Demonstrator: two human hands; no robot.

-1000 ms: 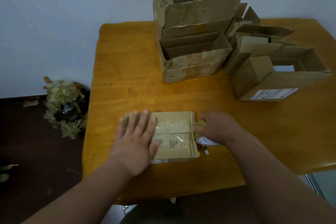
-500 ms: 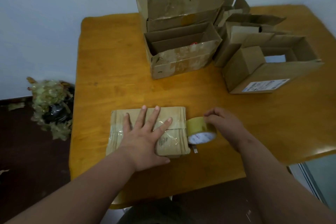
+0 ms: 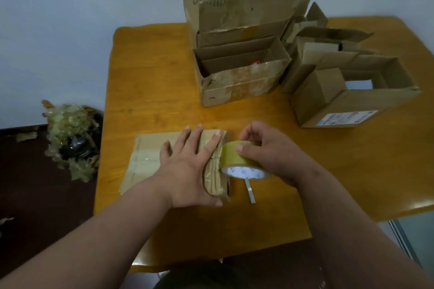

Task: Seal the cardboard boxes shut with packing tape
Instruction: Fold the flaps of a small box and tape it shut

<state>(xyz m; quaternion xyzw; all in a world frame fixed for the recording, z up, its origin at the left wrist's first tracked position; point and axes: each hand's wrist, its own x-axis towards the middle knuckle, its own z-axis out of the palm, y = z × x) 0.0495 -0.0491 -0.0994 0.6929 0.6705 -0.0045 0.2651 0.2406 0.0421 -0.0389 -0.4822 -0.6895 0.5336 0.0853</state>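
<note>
Orange-brown wood, glossy: the tabletop fills most of the head view, set against a pale wall. Near its front edge lies a flat, closed cardboard box, clear tape shining across its top. Left hand lies flat on the box's right half, fingers straight and spread, pressing down; thumb runs along the near right corner. Right hand grips a roll of packing tape, fingers curled over the top of the roll and thumb on its near face. Roll is yellowish-tan with a white printed core, tilted, and touches the box's right edge, just beside the left hand's fingertips. A short, narrow, pale strip lies on the wood below the roll; cannot tell whether it is tape or something else. Farther back, several cardboard boxes stand with flaps raised: a tall open box at the rear, a lower open box directly in front of it with old tape on its near wall and a small red item barely visible inside. To the right, an open box with a white label on its near side, and more open boxes behind that one. On the dark floor left of the tabletop sits a heap of crumpled tape scraps around something black.
</note>
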